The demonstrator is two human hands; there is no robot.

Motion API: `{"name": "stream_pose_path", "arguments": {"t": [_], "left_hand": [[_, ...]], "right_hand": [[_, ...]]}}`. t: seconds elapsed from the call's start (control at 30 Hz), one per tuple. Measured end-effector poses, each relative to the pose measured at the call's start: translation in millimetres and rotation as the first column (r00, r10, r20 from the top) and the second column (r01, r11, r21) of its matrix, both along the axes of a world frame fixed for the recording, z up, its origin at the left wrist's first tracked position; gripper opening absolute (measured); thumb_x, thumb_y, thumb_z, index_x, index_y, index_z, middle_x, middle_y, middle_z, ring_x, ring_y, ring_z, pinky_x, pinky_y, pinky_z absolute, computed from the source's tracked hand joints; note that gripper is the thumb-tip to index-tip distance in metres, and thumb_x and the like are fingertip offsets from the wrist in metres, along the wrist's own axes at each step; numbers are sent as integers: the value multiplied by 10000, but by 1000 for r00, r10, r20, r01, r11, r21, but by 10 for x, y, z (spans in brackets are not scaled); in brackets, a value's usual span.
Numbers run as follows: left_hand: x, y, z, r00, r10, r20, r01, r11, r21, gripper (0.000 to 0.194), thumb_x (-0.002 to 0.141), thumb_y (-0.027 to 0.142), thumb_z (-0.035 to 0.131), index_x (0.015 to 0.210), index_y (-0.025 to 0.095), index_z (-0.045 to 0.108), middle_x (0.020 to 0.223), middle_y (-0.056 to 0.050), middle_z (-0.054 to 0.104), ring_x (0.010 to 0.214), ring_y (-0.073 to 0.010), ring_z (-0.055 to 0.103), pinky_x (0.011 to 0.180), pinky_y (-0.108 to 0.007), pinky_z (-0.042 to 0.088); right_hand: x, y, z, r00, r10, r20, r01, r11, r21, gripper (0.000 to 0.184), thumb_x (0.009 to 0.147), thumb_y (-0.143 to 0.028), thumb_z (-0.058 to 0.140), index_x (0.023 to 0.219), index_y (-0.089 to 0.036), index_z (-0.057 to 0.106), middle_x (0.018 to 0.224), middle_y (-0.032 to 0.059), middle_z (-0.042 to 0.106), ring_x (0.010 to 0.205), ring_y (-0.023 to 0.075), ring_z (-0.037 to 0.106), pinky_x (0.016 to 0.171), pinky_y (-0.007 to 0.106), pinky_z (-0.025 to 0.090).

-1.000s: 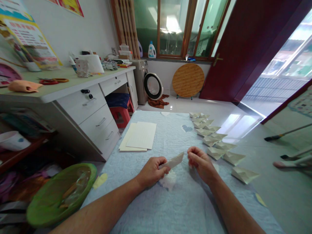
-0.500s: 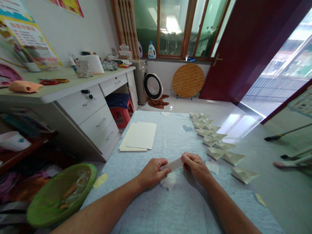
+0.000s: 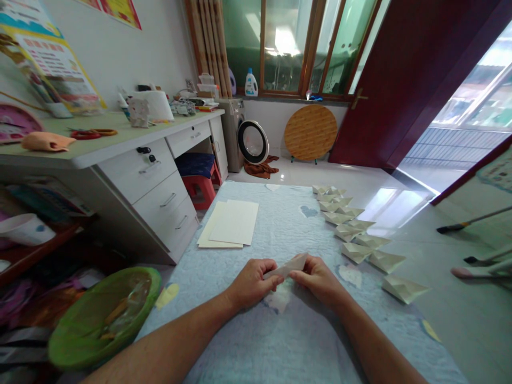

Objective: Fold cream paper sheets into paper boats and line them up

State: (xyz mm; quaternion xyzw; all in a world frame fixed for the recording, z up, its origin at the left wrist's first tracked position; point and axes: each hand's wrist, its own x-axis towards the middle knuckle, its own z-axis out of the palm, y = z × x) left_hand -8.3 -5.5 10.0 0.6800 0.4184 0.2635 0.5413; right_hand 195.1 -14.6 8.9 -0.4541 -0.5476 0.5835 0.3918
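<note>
Both my hands hold a narrow folded strip of cream paper [image 3: 287, 268] above a pale blue quilted mat [image 3: 240, 341]. My left hand [image 3: 253, 282] pinches its near end, and my right hand [image 3: 318, 281] grips its far end. A stack of flat cream paper sheets [image 3: 232, 223] lies on the mat ahead and to the left. Several folded paper boats [image 3: 356, 252] stand in a slanting row along the mat's right edge, the nearest one [image 3: 403, 289] closest to my right hand.
A white desk with drawers [image 3: 138, 170] stands at the left, with scissors [image 3: 93, 135] and clutter on top. A green basin [image 3: 104, 318] sits by my left forearm. Farther off are a red stool [image 3: 196, 192], a washing machine [image 3: 253, 142] and a round wooden board [image 3: 311, 132].
My right hand has moved in from the right and closed on the paper strip's far end. The strip now lies more level between both hands, and the view has shifted slightly.
</note>
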Motion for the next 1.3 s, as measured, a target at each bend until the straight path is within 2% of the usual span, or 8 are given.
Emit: {"name": "stream_pose_path", "arguments": {"t": [0.13,0.3,0.5,0.77,0.87,0.97,1.13,1.3], "left_hand": [[-4,-2,-17,1000,8,-7,-9,999,-49,282,780,394,617,624,166,559,543,39,517,515,-103,426,507,-216,293],[-22,6,-29,1000,-6,-14,6,1000,-15,373,839,457,584,611,161,583,516,16,546,487,-102,428,498,-216,293],[-15,7,-65,999,15,39,-12,997,-79,377,876,506,526,809,158,655,603,-15,661,421,-97,464,448,-204,335],[-37,30,-51,986,79,145,-66,993,-93,457,828,575,612,707,135,654,607,-28,638,483,-99,494,484,-206,359],[-31,66,-43,928,160,337,-118,983,-140,539,847,649,551,827,126,681,748,-62,675,633,-136,586,575,-221,432],[-15,101,-60,849,229,476,-76,944,-320,568,841,671,547,916,123,676,847,-87,694,720,-169,641,644,-254,491],[1,89,-75,861,114,496,137,886,-442,463,776,548,721,972,136,640,833,-72,705,729,-181,682,634,-250,513],[14,58,-59,865,89,494,144,899,-413,442,722,442,812,983,142,620,899,-70,703,757,-174,687,646,-241,516]], "right_hand": [[-40,-8,49,1000,-9,28,9,1000,11,423,704,-543,759,608,-177,570,510,-60,421,475,75,325,458,230,254],[32,15,2,994,-103,25,102,994,30,418,684,-552,766,621,-177,592,510,-52,442,482,82,346,462,233,269],[93,59,-69,980,-199,21,199,980,26,421,666,-570,771,646,-180,615,509,-44,464,480,94,371,474,246,267],[117,57,-80,976,-218,-17,218,975,45,437,748,-597,711,676,-177,616,579,-17,523,523,111,437,516,257,339],[111,41,-69,987,-160,-25,161,986,42,418,764,-584,705,718,-176,630,595,-18,530,543,113,444,532,255,344],[57,16,-25,998,-52,-36,55,996,76,388,782,-561,701,753,-179,638,606,-28,518,557,112,445,544,251,343],[-36,6,-4,998,61,-19,-59,993,105,347,805,-513,702,809,-169,659,654,-24,535,562,98,422,538,244,323],[-70,6,-50,996,56,-66,-52,997,62,320,806,-482,716,880,-184,627,704,-18,560,580,96,438,525,230,318]]}}
